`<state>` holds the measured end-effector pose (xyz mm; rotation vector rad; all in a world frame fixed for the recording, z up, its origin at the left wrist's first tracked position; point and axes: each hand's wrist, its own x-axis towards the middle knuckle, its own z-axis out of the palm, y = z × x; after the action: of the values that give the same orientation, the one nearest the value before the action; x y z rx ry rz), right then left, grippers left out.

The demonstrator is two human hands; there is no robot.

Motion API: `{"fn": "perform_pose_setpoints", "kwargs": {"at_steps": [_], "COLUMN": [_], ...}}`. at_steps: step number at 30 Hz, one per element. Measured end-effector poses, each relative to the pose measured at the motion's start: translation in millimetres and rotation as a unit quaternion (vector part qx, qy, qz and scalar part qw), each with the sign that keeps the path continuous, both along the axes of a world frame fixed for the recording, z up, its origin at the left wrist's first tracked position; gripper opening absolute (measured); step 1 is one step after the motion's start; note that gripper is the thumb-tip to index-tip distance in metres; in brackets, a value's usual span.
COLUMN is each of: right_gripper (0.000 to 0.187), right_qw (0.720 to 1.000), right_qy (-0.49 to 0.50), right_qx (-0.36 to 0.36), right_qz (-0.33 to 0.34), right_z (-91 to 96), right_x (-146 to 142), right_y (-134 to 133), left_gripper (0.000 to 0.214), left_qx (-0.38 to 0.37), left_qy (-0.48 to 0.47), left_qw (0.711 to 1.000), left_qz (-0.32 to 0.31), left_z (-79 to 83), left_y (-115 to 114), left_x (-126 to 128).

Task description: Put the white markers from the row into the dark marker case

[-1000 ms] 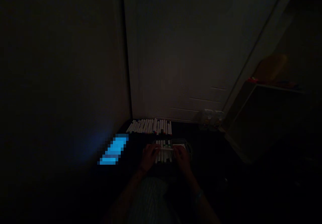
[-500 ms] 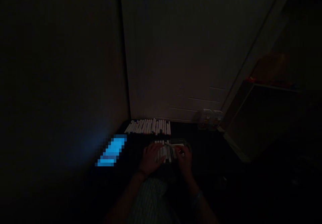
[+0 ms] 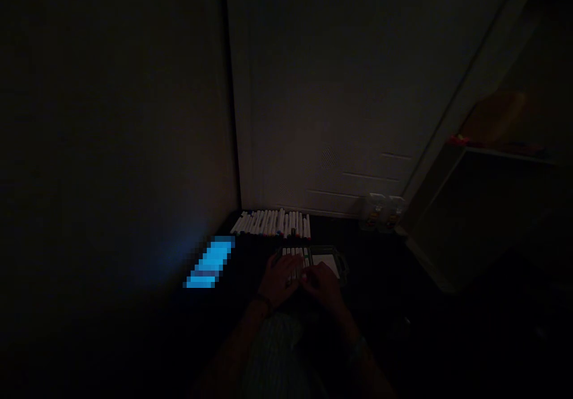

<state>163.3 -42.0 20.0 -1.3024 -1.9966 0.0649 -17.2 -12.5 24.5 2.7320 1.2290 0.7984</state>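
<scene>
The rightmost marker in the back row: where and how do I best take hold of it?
Probably mid-barrel on the rightmost marker, coming from above and its right. The long, slim white body points away from the camera; neighbouring markers crowd its left side, while its right side looks exposed. Dimness hides finer detail.

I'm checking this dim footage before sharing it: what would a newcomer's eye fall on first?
Probably the pixelated, bright-blue slanted patch at left. Next, the row of slim white markers before the grey wall; then, nearer, the bare left hand and right hand at a shallow, dark-rimmed case.
</scene>
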Motion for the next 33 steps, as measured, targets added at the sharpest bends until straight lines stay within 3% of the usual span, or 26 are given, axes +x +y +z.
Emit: {"fn": "perform_pose_setpoints", "kwargs": {"at_steps": [9, 12, 20, 33], "right_gripper": [0.011, 0.005, 0.033, 0.033], "right_qw": [0.999, 1.0, 0.997, 0.996], "right_qy": [-0.021, -0.014, -0.015, -0.035], "right_qx": [0.004, 0.013, 0.01, 0.021], "right_qz": [0.025, 0.002, -0.074, -0.079], "right_z": [1.5, -1.1, -5.3, -7.9], "right_x": [-1, 0, 2, 2], "right_y": [2, 3, 7, 8], "left_gripper": [0.054, 0.051, 0.058, 0.06], "left_qx": [-0.002, 0.004, 0.03, 0.006], "left_qy": [0.025, 0.031, 0.043, 0.031], "left_qw": [1.0, 0.999, 0.999, 0.999], "left_qz": [0.012, 0.014, 0.006, 0.003], "left_z": [-8.3, -7.4, -6.1, -7.3], "left_y": [5, 5, 5, 7], "left_x": [1, 1, 2, 3]}}
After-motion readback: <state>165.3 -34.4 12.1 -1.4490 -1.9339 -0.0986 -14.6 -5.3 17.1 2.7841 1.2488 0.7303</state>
